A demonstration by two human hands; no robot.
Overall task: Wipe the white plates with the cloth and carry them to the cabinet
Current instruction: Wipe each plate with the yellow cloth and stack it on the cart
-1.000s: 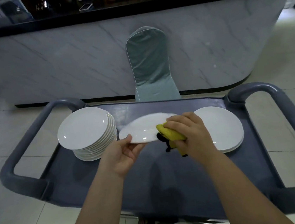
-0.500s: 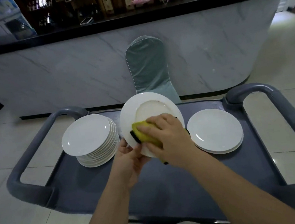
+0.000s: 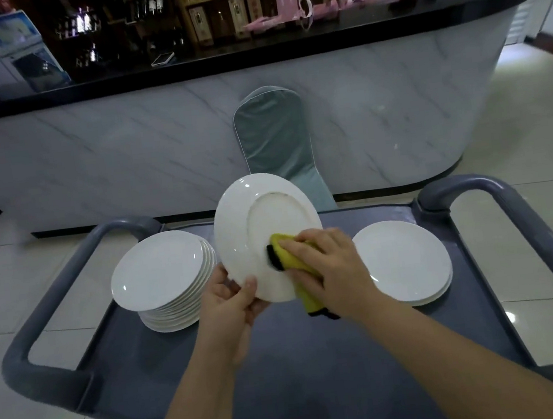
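My left hand (image 3: 231, 300) pinches the lower rim of a white plate (image 3: 263, 224), held nearly upright above the cart with its underside toward me. My right hand (image 3: 332, 268) presses a yellow cloth (image 3: 293, 261) with a black edge against the plate's lower right. A tall stack of white plates (image 3: 160, 274) stands on the left of the grey cart (image 3: 285, 356). On the cart's right lies a low stack of white plates (image 3: 408, 261).
The cart has raised grey handles at the left (image 3: 42, 315) and right (image 3: 530, 239). Beyond it a covered grey-green chair (image 3: 276, 140) stands against a marble-fronted bar counter (image 3: 123, 147) with a black top. Tiled floor surrounds the cart.
The plate went from lying flat to nearly upright with its underside facing me. The cloth and my right hand slid from the plate's edge across its back to the lower right.
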